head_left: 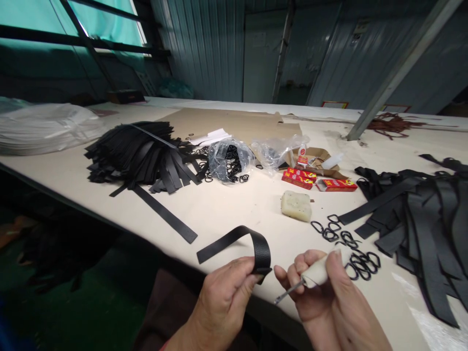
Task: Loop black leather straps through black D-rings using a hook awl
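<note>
Pinched in my left hand (pixel 227 292) is one end of a black strap (pixel 262 246), which curves up over the fingers and drops to the table on the left. My right hand (pixel 329 297) is closed around the pale, wrapped handle of an awl (pixel 315 274). The thin metal shaft points left and down, apart from the strap. Several black D-shaped rings (pixel 360 264) lie loose on the table just beyond my right hand. A yellowish block of wax (pixel 296 205) sits farther back, between the two hands.
Black straps are heaped at the left (pixel 135 151) and right (pixel 431 219). One loose strap (pixel 164 214) lies near the front edge. A plastic bag of rings (pixel 230 161), red boxes (pixel 299 178) and a cardboard tray (pixel 321 158) stand behind. A slanted metal post (pixel 402 70) meets the table.
</note>
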Motion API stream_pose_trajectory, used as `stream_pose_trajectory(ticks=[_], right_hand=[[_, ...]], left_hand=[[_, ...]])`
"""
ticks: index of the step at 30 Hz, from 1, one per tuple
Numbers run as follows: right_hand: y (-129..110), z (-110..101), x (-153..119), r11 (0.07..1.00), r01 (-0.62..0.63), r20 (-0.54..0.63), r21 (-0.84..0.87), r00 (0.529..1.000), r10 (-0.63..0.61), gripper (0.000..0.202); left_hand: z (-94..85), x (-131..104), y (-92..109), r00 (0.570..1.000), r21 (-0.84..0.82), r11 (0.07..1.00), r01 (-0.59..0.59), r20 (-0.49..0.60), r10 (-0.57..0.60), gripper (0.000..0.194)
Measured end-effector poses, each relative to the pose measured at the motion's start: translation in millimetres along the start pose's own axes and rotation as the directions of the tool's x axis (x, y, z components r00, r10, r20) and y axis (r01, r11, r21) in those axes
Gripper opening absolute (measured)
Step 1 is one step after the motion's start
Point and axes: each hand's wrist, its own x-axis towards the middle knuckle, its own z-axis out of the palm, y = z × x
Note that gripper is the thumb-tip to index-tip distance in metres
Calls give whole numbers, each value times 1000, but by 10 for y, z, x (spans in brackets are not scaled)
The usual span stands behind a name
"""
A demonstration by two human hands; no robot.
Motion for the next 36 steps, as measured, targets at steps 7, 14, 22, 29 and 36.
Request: stream_pose_trajectory(ticks=[7, 14, 22, 29, 36], right_hand=[[30, 12, -35, 990, 69, -23, -123, 997, -73, 33], [64, 32, -54, 988, 35, -22, -152, 999, -39, 35], [100, 48, -125, 994, -57, 18, -96, 998, 59, 34], [66, 121, -88, 988, -138, 59, 64, 989, 134, 27], [103, 117, -83, 973, -121, 128, 198, 987, 96, 24]], left_hand=[[-24, -22, 45, 997, -73, 995, 62, 57, -58, 22], [-58, -37, 79, 997, -66, 996, 65, 49, -62, 19], [-96, -74, 6, 999, -88, 995, -35, 30, 38, 30], [-156, -118, -41, 972, -26, 972, -236, 17, 236, 33], [-172, -113, -16, 955, 34, 955, -295, 50, 293, 32]])
